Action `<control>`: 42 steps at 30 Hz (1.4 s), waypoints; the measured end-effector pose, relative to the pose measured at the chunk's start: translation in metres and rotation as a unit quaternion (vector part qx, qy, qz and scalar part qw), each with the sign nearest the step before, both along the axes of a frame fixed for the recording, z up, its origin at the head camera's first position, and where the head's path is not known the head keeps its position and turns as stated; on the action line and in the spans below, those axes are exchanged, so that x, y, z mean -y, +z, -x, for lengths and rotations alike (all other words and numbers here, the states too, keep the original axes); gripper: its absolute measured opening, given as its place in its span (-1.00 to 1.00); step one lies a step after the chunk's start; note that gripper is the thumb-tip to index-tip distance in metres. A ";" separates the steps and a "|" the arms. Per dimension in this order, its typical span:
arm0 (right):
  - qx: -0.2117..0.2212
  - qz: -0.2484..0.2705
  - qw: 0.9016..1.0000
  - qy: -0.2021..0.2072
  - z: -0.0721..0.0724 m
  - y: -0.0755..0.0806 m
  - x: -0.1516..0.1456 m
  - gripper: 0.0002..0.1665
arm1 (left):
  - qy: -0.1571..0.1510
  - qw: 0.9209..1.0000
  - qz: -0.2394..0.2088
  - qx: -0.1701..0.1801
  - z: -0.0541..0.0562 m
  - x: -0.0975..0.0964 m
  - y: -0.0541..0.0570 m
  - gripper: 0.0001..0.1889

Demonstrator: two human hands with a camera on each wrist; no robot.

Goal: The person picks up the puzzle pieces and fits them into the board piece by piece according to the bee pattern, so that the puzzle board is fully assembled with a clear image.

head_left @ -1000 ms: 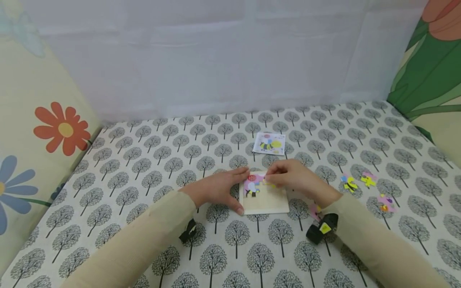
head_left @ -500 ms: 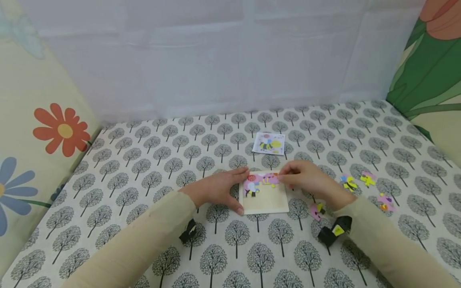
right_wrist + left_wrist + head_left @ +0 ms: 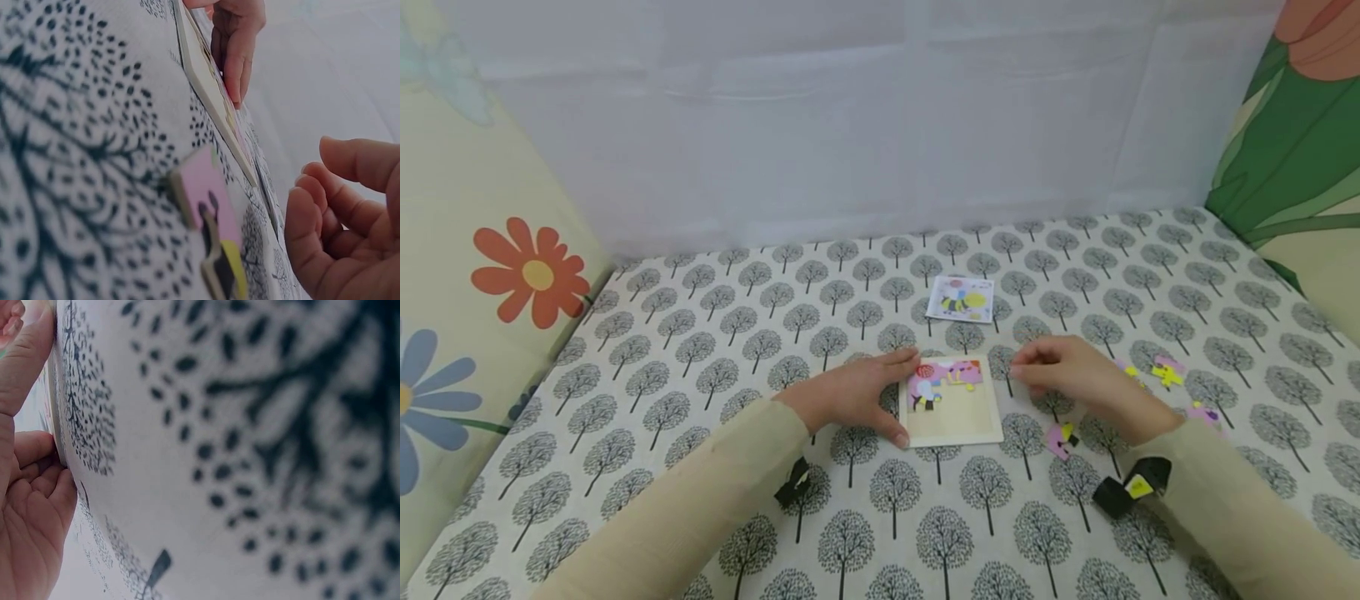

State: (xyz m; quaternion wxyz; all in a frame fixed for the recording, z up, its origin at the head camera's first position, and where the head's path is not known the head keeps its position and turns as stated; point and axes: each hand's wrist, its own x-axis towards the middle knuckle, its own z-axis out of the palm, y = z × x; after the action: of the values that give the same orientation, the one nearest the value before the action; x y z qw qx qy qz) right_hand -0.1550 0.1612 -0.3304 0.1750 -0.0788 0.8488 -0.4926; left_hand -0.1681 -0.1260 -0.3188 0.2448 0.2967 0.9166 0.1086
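Observation:
A square wooden puzzle board point(image 3: 955, 427) lies on the patterned cloth, with joined pieces point(image 3: 923, 388) along its top and left. My left hand point(image 3: 861, 392) rests against the board's left side, its thumb and forefinger spread along that edge. To the right of the board, my right hand point(image 3: 1071, 375) hovers with loosely bent fingers and nothing visible between them. A loose pink, yellow and black puzzle piece point(image 3: 209, 206) lies on the cloth near the right hand. Farther right are a yellow and pink piece point(image 3: 1167, 373) and another pink piece point(image 3: 1202, 412), partly hidden by the forearm.
Beyond the board lies a picture card point(image 3: 961, 300) showing a bee. The tree-printed cloth point(image 3: 670, 467) covers the table. A white sheet point(image 3: 850, 125) hangs at the back, and flower-painted walls point(image 3: 535, 275) stand at both sides.
My right hand has let go of a pink piece at the board's top right and moved away to the right. The left hand has stayed in place.

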 end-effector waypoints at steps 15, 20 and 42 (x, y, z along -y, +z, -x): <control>0.001 -0.020 1.000 -0.018 -0.010 0.002 -0.028 -0.62 | 0.003 1.000 0.011 0.001 0.002 -0.001 -0.001 0.15; -0.025 -0.036 0.999 -0.016 -0.013 0.002 -0.040 -0.61 | 0.007 1.000 0.013 0.003 0.002 -0.002 -0.002 0.15; -0.018 -0.099 0.991 -0.084 -0.021 -0.007 -0.084 -0.42 | 0.011 1.000 0.011 0.001 0.001 -0.002 -0.002 0.16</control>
State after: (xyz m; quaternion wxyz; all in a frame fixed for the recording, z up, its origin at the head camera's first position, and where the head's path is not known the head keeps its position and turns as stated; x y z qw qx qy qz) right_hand -0.1345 0.2452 -0.3377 0.1249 0.0015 0.9002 -0.4172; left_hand -0.1694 -0.1243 -0.3204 0.2476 0.2836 0.9208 0.1017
